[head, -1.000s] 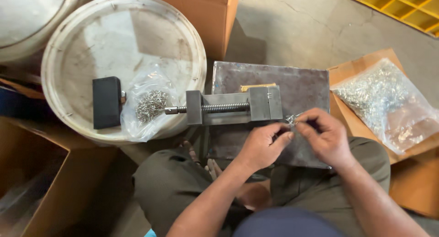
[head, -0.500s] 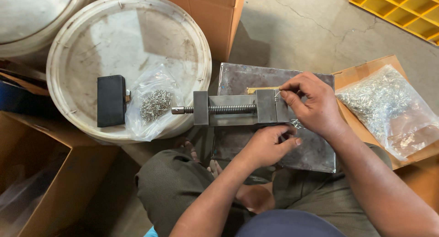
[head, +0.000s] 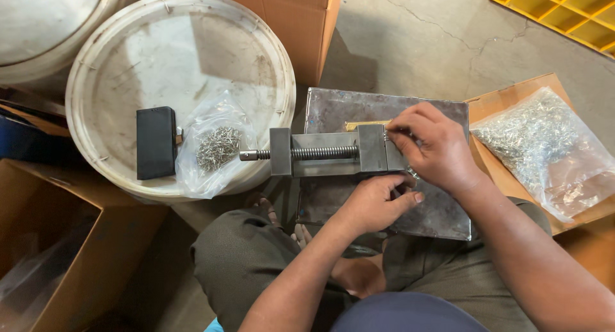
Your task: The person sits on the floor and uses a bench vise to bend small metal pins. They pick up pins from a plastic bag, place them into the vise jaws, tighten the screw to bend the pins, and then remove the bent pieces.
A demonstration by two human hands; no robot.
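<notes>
Cracked grey concrete floor (head: 416, 44) is seen around a seated person, with a dull, scuffed steel plate (head: 384, 108) laid across the lap. On the plate a small machined vise (head: 333, 154) is set, its threaded screw pointing left toward a white bucket lid (head: 128, 50). The right hand (head: 435, 149) is rested over the jaw end of the vise, fingers pinched together on something too small to make out. The left hand (head: 378, 204) is curled beside the near side of the vise, fingertips tucked under the right hand; what it grips, if anything, cannot be told.

A small part could be dropped into the lap or onto the floor if the pinch is loosened, and fingertips so near the jaws could be nipped.

On the lid a matte black block (head: 155, 142) and a crinkled clear bag of small metal pins (head: 214, 146) are laid. A larger, glossy bag of bright parts (head: 538, 140) is kept in a cardboard tray at the right. Brown boxes (head: 57, 242) are stood around.
</notes>
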